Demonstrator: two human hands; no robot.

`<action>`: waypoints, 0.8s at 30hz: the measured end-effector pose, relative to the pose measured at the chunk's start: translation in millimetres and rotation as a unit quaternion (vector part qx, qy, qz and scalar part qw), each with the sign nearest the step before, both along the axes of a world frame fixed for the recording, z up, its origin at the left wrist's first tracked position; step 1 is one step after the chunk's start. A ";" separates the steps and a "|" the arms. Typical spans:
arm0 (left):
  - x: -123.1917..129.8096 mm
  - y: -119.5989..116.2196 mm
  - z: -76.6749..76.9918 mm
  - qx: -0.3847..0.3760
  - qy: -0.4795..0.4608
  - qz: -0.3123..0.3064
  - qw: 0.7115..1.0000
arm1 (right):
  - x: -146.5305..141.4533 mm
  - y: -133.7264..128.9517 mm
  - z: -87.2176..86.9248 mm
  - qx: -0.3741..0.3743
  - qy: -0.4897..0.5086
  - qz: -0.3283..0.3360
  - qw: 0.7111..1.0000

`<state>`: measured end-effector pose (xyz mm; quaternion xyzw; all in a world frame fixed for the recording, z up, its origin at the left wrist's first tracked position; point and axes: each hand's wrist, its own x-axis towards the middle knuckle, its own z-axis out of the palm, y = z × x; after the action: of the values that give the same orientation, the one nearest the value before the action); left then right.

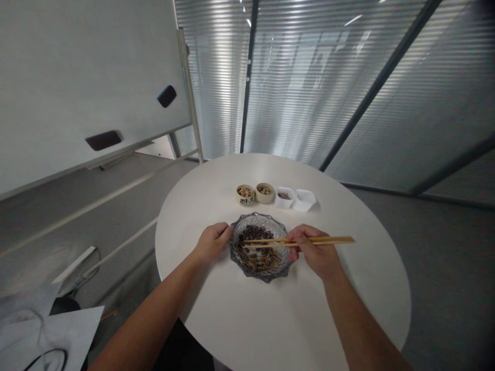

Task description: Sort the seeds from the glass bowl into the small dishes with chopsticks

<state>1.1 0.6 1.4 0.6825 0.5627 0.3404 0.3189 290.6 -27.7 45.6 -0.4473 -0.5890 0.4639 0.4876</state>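
the right hand [315,252] is closed on wooden chopsticks [332,240], with the tips held over the sunflower seeds [257,257] inside the glass dish [260,221]. the left hand [212,243] is curled narrow against the left rim of the dish; whether it grips cannot be determined. behind the dish, on the round white table [348,288], stand two small ceramic cups [245,195] and two white square containers [284,198].

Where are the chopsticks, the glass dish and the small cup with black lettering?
Chopsticks [340,239]: head view, on the end farthest from the dish.
Glass dish [263,275]: head view, on its rim nearest the person.
Small cup [245,200]: head view, on its lettering.
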 end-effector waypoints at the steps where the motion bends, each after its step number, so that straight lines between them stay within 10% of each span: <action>1: -0.2 0.2 0.0 0.000 0.002 -0.002 1.000 | -1.4 -0.9 0.2 0.004 -0.010 -0.002 1.000; 14: -0.2 0.4 -1.0 0.005 0.000 -0.006 1.000 | -15.3 -2.7 -5.3 0.061 -0.055 -0.056 0.995; 24: 0.2 -0.4 0.5 -0.004 -0.008 -0.005 1.000 | -13.5 10.1 -8.5 0.030 0.151 -0.145 0.977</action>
<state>1.3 0.2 1.9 0.6817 0.5577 0.3418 0.3276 277.1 -17.6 37.1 -0.4379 -0.4514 0.4321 0.6463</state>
